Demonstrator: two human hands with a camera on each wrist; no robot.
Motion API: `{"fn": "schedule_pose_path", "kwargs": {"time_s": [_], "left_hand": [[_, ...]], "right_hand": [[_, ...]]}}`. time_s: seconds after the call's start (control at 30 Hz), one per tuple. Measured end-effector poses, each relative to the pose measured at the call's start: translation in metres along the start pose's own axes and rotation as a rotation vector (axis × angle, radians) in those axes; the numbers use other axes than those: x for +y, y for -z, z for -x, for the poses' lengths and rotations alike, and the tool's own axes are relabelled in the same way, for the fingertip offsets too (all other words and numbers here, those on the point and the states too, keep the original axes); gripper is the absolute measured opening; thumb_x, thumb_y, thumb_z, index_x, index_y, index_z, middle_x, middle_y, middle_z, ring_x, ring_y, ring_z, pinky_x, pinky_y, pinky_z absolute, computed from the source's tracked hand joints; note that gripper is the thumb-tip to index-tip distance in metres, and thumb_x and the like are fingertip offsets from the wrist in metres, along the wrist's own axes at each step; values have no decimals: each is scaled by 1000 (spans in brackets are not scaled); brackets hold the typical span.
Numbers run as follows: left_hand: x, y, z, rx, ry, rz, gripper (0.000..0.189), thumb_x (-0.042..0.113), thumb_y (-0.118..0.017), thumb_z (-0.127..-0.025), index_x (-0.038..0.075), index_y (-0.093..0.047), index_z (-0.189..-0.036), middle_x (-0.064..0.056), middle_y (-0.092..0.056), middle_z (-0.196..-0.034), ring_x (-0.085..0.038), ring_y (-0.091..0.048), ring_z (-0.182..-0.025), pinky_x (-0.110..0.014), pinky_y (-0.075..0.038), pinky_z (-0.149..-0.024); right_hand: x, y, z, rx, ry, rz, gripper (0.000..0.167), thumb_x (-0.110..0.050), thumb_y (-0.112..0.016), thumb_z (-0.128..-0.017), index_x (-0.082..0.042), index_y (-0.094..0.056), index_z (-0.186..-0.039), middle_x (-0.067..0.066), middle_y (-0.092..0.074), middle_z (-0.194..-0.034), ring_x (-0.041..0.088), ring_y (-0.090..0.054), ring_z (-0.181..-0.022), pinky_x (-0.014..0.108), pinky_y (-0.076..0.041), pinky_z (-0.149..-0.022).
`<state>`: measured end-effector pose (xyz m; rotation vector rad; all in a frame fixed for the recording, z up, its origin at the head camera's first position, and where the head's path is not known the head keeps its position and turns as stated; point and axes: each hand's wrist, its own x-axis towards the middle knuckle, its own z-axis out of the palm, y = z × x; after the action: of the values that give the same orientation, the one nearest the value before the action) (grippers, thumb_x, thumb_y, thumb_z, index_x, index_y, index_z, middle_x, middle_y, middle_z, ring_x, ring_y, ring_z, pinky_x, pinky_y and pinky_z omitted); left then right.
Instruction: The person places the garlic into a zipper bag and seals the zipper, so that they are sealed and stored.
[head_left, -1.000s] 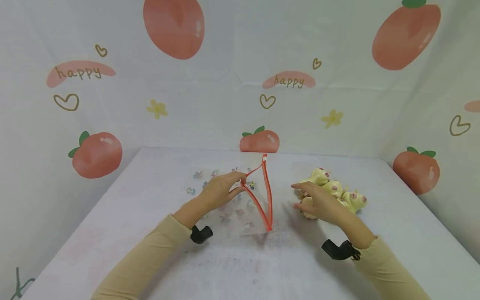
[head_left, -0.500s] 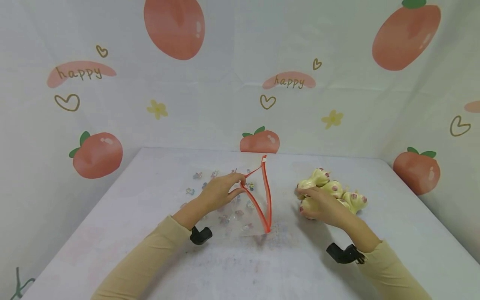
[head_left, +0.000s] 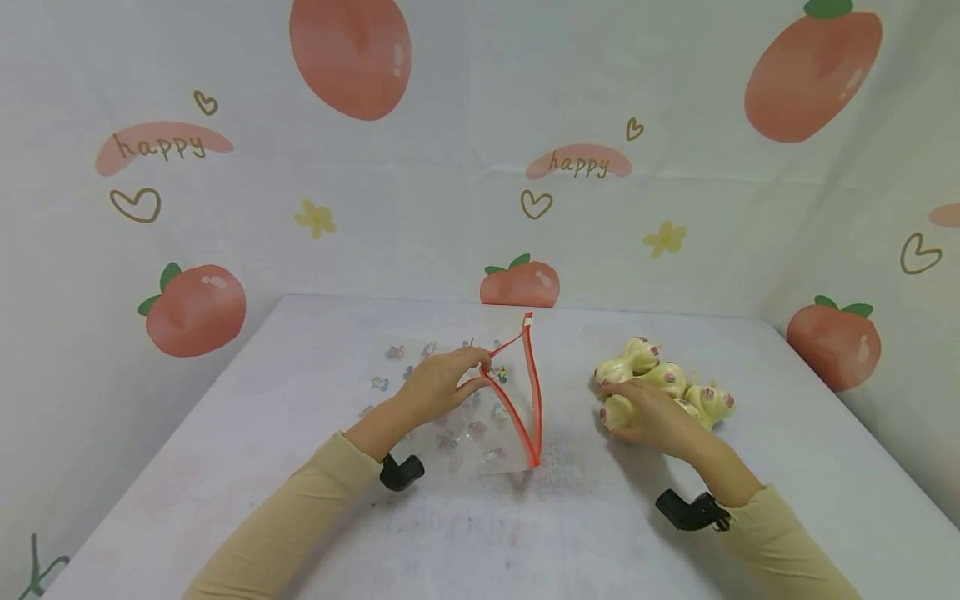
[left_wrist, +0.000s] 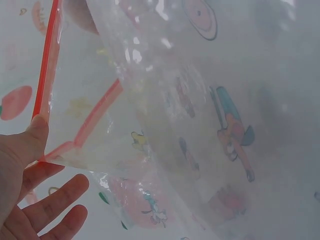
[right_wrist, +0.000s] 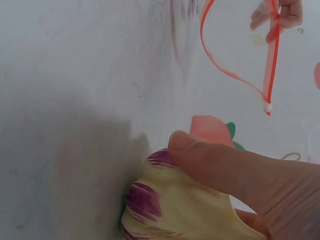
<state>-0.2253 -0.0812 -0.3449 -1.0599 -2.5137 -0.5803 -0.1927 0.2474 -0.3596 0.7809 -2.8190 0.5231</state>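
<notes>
A clear zip bag (head_left: 468, 446) with a red zip edge and printed cartoon figures stands with its mouth gaping to the right. My left hand (head_left: 447, 382) pinches one side of that mouth; in the left wrist view, thumb and forefinger hold the red strip (left_wrist: 46, 65) while the other fingers (left_wrist: 60, 200) spread loosely. On the right, my right hand (head_left: 660, 421) grips a pale yellow garlic bulb (head_left: 617, 412) with purple patches. The right wrist view shows its thumb (right_wrist: 210, 162) pressed along the bulb (right_wrist: 170, 202); the other fingers are mostly hidden.
More garlic bulbs (head_left: 708, 402) lie heaped just behind and right of my right hand. A white table (head_left: 480, 542) carries everything. Behind it hangs a white cloth (head_left: 420, 200) printed with fruit, hearts and flowers.
My right hand has come down from the left side of the heap onto the nearest garlic bulb and closed round it. My left hand keeps its hold on the bag, nearly still.
</notes>
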Motion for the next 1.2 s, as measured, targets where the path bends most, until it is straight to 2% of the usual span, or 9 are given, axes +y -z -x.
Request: {"fn": "schedule_pose_path", "kwargs": {"time_s": [0.2, 0.5, 0.8, 1.2], "left_hand": [[0, 0, 0, -11, 4, 10, 21, 20, -66, -87, 10, -58, -104, -5, -67, -110, -21, -67, -93, -30, -55, -72], [-1, -1, 1, 0, 1, 10, 21, 20, -67, -86, 10, -58, -103, -4, -68, -110, -21, -67, -93, -30, -55, -72], [-2, -1, 1, 6, 2, 9, 21, 18, -67, -85, 11, -58, -103, -5, -67, -110, -21, -67, -93, -29, -55, -72], [-1, 0, 0, 8, 3, 23, 22, 20, -67, -86, 10, -58, -103, -5, -67, -110, -22, -67, -94, -31, -55, -76]], "right_hand": [[1, -2, -1, -4, -20, 19, 53, -9, -83, -63, 3, -61, -110, 20, -63, -107, 36, -59, -100, 47, -49, -83], [0, -2, -1, -18, -62, 26, 52, -10, -83, -63, 1, -62, -109, 20, -62, -110, 37, -60, -102, 48, -49, -84], [-1, -1, -1, -12, -67, 16, 52, -11, -81, -66, 0, -61, -112, 20, -63, -111, 36, -61, -101, 47, -50, -82], [-6, 7, -2, 49, -36, -37, 51, -11, -80, -68, 0, -61, -114, 19, -63, -111, 37, -60, -102, 50, -48, -84]]}}
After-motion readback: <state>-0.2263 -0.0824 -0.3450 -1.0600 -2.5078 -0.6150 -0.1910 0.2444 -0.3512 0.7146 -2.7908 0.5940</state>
